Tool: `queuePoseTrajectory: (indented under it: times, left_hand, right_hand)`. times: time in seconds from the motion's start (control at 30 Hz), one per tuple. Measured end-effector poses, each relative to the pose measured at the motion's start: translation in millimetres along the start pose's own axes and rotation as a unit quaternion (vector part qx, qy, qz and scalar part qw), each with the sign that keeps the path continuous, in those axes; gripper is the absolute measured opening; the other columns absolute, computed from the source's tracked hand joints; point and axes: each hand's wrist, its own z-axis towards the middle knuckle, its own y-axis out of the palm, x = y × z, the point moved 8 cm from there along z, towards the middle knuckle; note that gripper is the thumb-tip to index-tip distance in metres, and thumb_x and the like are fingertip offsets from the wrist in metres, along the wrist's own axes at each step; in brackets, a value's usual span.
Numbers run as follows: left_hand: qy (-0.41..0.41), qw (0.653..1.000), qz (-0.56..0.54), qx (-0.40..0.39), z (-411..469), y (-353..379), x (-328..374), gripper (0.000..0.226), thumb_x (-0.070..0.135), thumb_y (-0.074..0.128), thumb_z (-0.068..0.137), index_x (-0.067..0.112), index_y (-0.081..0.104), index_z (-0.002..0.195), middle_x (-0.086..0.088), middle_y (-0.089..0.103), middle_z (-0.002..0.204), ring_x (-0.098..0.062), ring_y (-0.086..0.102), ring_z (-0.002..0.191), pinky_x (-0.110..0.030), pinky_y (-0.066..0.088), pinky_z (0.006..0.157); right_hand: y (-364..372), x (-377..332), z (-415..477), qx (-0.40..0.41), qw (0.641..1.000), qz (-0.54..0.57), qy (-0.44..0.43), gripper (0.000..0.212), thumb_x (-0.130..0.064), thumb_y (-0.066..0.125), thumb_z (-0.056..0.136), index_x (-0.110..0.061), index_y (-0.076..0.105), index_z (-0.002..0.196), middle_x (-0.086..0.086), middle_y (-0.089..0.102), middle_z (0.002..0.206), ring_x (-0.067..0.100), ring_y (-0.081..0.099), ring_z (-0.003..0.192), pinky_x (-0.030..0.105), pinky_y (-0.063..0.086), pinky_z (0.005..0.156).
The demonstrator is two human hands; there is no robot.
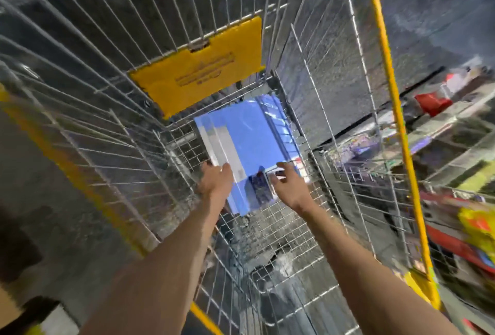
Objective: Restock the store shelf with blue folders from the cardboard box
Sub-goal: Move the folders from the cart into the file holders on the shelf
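A stack of blue folders [249, 133] in glossy wrap lies at the bottom of a wire shopping cart [112, 125], with white label strips along its left side. My left hand [215, 179] reaches down and holds the stack's near left edge, thumb on top. My right hand [288, 184] is at the near right corner of the stack, its fingers curled at the edge of the top folder. Both forearms stretch down into the cart. No cardboard box is in view.
The cart has yellow rim trim and a yellow plastic flap [198, 72] on its far wall. Store shelves [442, 131] with mixed goods, red and yellow items among them, run along the right. Dark floor shows through the wire.
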Motion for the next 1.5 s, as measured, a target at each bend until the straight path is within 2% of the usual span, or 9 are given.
queuePoseTrajectory:
  times: [0.27,0.37,0.63,0.77,0.83,0.93,1.2,1.27,1.5]
  left_hand:
    - [-0.060,0.997,-0.050,-0.006,10.2,16.8,12.7,0.054,0.027,0.056,0.098,0.002,0.038,0.142,-0.021,0.058,0.135,-0.038,0.059,0.118,-0.034,0.042,0.081]
    - [-0.066,0.995,-0.075,0.003,14.4,11.2,13.0,0.063,0.045,0.053,0.098,0.006,0.037,0.145,-0.023,0.052,0.144,-0.043,0.052,0.129,-0.046,0.045,0.105]
    - [-0.080,0.979,-0.175,-0.073,-2.6,11.6,31.8,0.065,0.054,0.017,0.108,0.020,0.016,0.162,-0.009,0.008,0.169,-0.037,0.011,0.155,-0.053,0.008,0.125]
    - [-0.060,0.954,-0.278,-0.094,-23.9,24.8,46.3,0.059,0.060,0.026,0.104,0.027,0.040,0.151,-0.007,0.037,0.160,-0.031,0.041,0.142,-0.046,0.033,0.118]
    - [-0.049,0.943,-0.311,-0.105,-29.7,31.4,52.4,0.052,0.061,0.029,0.103,0.023,0.061,0.117,-0.007,0.067,0.122,-0.025,0.064,0.105,-0.033,0.052,0.087]
    - [-0.029,0.926,-0.343,-0.158,-45.3,40.5,70.3,0.047,0.050,0.031,0.108,0.018,0.064,0.102,0.002,0.068,0.088,-0.011,0.065,0.077,-0.021,0.049,0.060]
    - [0.028,0.916,-0.328,-0.228,-77.8,55.5,99.1,0.036,0.031,0.059,0.102,0.028,0.059,0.138,-0.002,0.069,0.125,-0.016,0.066,0.113,-0.023,0.054,0.080]
    - [0.034,0.917,-0.317,-0.238,-82.5,57.2,104.0,0.036,0.036,0.055,0.103,0.028,0.059,0.138,-0.003,0.066,0.126,-0.017,0.064,0.112,-0.023,0.052,0.080]
    - [0.073,0.922,-0.267,-0.270,-90.5,65.2,120.0,0.039,0.036,0.046,0.107,0.033,0.053,0.145,0.002,0.063,0.123,-0.015,0.061,0.109,-0.028,0.050,0.087]
  right_hand:
    - [5.2,7.6,35.5,-0.006,1.000,0.021,0.020,0.049,-0.028,0.051,0.104,-0.009,0.040,0.147,0.013,0.058,0.138,0.026,0.061,0.115,0.035,0.052,0.094]
    - [4.5,6.8,39.8,-0.007,1.000,0.017,0.019,0.048,-0.026,0.050,0.104,-0.007,0.040,0.147,0.015,0.058,0.137,0.020,0.059,0.106,0.020,0.048,0.073]
    - [1.7,-13.8,40.0,-0.002,0.999,0.032,-0.012,0.047,-0.038,0.053,0.101,-0.016,0.050,0.142,0.009,0.062,0.135,0.023,0.061,0.117,0.045,0.048,0.103]
    - [-3.5,-34.0,35.0,0.021,0.999,0.011,-0.044,0.056,-0.051,0.055,0.097,-0.024,0.049,0.145,0.004,0.052,0.147,0.022,0.050,0.133,0.041,0.038,0.113]
    - [-8.4,-46.2,33.1,0.039,0.997,0.017,-0.069,0.060,-0.051,0.058,0.096,-0.023,0.047,0.148,0.001,0.047,0.152,0.018,0.044,0.139,0.033,0.032,0.115]
    - [-20.9,-54.6,30.0,0.062,0.995,0.026,-0.080,0.066,-0.055,0.061,0.092,-0.025,0.046,0.148,-0.004,0.050,0.148,0.013,0.045,0.137,0.024,0.031,0.107]
    - [-47.8,-55.0,25.7,0.053,0.989,0.018,-0.136,0.034,-0.044,0.044,0.105,-0.024,0.061,0.127,-0.007,0.069,0.108,0.006,0.064,0.099,0.011,0.043,0.083]
    - [-53.1,-54.9,27.8,0.063,0.986,-0.005,-0.155,0.027,-0.039,0.037,0.107,-0.026,0.060,0.111,-0.002,0.068,0.097,0.015,0.063,0.090,0.023,0.045,0.077]
    - [-80.6,-46.6,29.3,0.047,0.989,0.033,-0.139,0.046,-0.050,0.032,0.105,-0.018,0.064,0.103,0.000,0.070,0.101,0.021,0.064,0.099,0.041,0.048,0.096]
